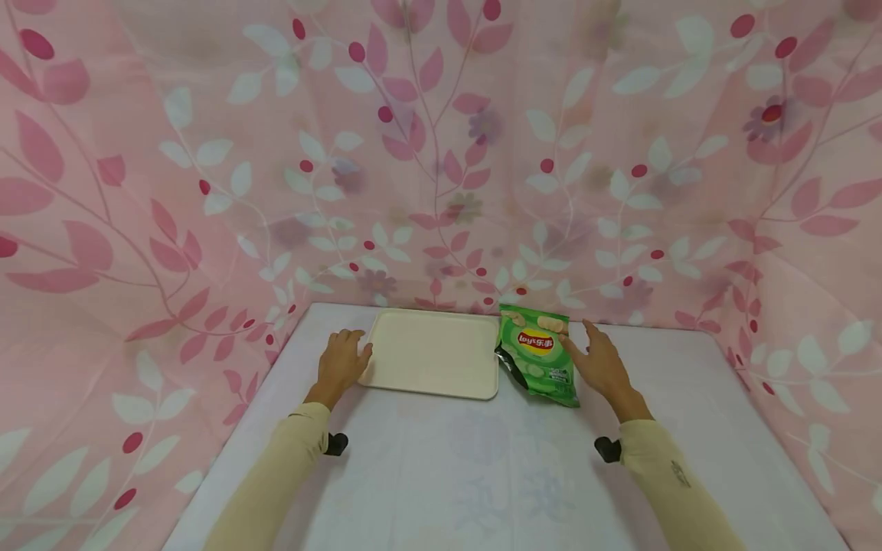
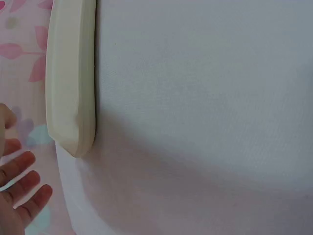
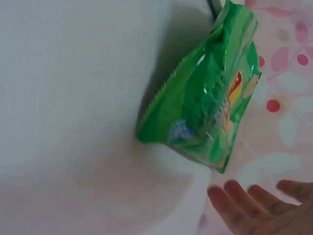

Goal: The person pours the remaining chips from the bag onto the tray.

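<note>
A cream rectangular tray [image 1: 432, 356] lies flat toward the back of the table, and a green bag of Lay's potato chips [image 1: 540, 369] lies at its right end, with the bag's left side close against the tray rim. My left hand [image 1: 342, 360] is at the tray's left edge, thumb near the rim and fingers loosely bent. In the left wrist view its fingers [image 2: 30, 178] are spread apart and hold nothing. Beside the bag's right edge is my right hand [image 1: 601, 366], its thumb reaching toward the bag. The right wrist view shows these fingers [image 3: 259, 198] extended, apart from the bag [image 3: 195, 105].
A white cloth covers the table [image 1: 441, 474]. Pink floral curtains [image 1: 427, 153] rise behind it and along both sides. Dark wrist mounts [image 1: 335, 444] stick out inward from both beige sleeves [image 1: 276, 474].
</note>
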{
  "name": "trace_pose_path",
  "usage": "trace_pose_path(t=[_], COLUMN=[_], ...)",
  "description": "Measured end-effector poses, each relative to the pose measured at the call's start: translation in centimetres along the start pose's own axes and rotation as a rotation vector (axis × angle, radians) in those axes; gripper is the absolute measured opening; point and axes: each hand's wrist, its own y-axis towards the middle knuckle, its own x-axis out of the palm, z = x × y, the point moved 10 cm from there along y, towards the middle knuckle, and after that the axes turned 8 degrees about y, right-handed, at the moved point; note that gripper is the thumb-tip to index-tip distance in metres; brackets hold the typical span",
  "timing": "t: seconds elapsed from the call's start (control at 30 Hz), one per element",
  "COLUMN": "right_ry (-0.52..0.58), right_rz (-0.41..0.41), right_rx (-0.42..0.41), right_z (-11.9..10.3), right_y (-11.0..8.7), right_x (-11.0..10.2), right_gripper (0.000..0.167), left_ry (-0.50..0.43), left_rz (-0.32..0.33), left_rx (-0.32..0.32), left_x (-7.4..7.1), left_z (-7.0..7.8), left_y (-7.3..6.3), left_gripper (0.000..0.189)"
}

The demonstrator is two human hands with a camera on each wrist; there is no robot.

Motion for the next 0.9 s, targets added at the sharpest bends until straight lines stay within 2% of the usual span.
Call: trace_pose_path(t=[0.07,0.17,0.23,0.37,0.6,0.77,0.83,0.9], right_ry=[0.115,0.168,0.155,0.106,0.115,0.133,0.174,0.263], right_rz=[-0.046,-0.095,-0.108,-0.096,-0.067,-0.055,-0.058,-0.066], right_rx=[0.101,0.208,0.237,0.250,0.311,0.331,0.344,0.374], right_z=[1.4,3.2,4.1,4.6,5.0,5.1,5.2,5.6], right_y=[0.3,0.6,0.7,0.8,0.6,0.5,0.5,0.4], right_x=[1.1,2.9,4.0,4.8,4.8,4.7,4.8,5.3], right_gripper=[0.090,0.091,0.092,0.093,0.089,0.076,0.068,0.061], left_ry=[-0.085,-0.188,-0.256,-0.299,-0.315,-0.314,-0.306,-0.280], left_rz=[-0.050,-0.087,-0.088,-0.079,-0.084,-0.089,-0.093,-0.090], left_rx=[-0.088,-0.163,-0.193,-0.229,-0.246,-0.236,-0.221,-0.198], left_x=[0.9,2.1,2.5,3.0,3.4,3.2,3.1,2.9], left_z=[-1.1,-2.3,-2.8,-3.5,-3.6,-3.4,-3.2,-3.0], left_y=[-0.4,-1.0,-1.4,-1.7,-1.8,-1.7,-1.7,-1.7], left_gripper=[0.036,0.029,0.024,0.022,0.022,0.022,0.023,0.024])
